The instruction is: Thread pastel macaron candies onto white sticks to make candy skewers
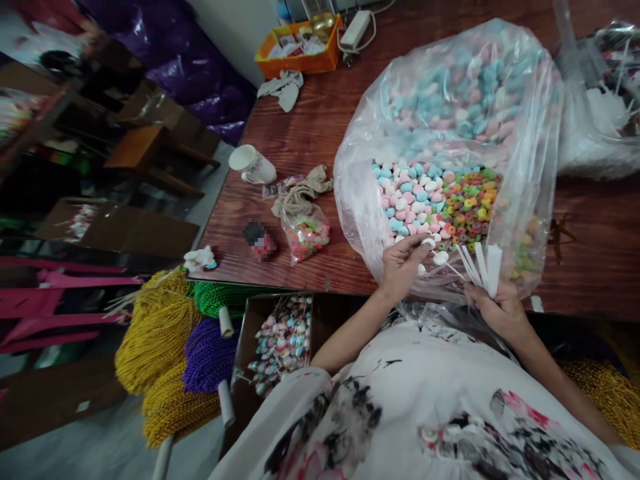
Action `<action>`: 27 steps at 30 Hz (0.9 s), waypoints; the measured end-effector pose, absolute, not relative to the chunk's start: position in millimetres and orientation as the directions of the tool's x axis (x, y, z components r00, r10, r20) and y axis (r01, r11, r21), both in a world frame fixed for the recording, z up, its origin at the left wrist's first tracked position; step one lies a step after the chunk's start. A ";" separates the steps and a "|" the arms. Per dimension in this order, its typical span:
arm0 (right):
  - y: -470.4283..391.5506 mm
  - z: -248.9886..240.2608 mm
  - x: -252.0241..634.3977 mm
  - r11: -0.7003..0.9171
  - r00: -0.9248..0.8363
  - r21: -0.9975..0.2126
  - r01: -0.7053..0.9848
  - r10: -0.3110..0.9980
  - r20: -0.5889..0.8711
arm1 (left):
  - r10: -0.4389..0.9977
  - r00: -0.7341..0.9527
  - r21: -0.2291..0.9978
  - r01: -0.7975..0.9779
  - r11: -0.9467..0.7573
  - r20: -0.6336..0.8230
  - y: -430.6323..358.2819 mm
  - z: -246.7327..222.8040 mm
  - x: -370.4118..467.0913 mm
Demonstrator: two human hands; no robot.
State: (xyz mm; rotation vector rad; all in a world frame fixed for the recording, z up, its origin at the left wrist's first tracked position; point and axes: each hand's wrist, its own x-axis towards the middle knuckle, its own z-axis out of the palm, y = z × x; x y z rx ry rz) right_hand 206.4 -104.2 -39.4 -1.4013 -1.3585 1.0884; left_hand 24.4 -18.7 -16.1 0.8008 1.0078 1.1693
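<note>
A large clear plastic bag (pixel 350 167) lies open on the wooden table, holding pink, blue and white candies (pixel 413 197) beside small colourful ring candies (pixel 470 203). At the bag's near edge, my left hand (pixel 403 267) pinches a small white candy (pixel 429 243) between thumb and fingertips. Another white piece (pixel 441 258) sits just below it, at the end of a thin white stick. That stick runs toward my right hand (pixel 497 307), which is closed around a bundle of white sticks or strips (pixel 487 267) pointing away from me.
On the table (pixel 320 133) are a white mug (pixel 252 165), a small candy bag (pixel 306 233), a crumpled cloth (pixel 305 190) and an orange box (pixel 299 61). Below the left edge, a carton holds wrapped candies (pixel 285 340) beside yellow cord bundles (pixel 153 333). Another bag (pixel 595 133) stands right.
</note>
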 end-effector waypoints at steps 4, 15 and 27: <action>-103.0 -40.0 205.4 -0.023 0.039 -0.974 0.226 0.999 -0.015 | 0.980 0.095 0.919 -0.340 0.199 -0.178 -22.8 -16.8 26.5; -103.5 -33.2 199.9 -0.023 0.082 -0.955 0.296 0.997 0.002 | 0.941 0.144 0.951 0.011 -0.310 0.306 -23.3 -24.0 16.6; -112.1 -39.0 193.5 0.021 0.163 -0.962 0.273 0.984 0.067 | 0.960 0.153 0.966 -0.148 -0.211 0.233 -32.2 -20.9 31.9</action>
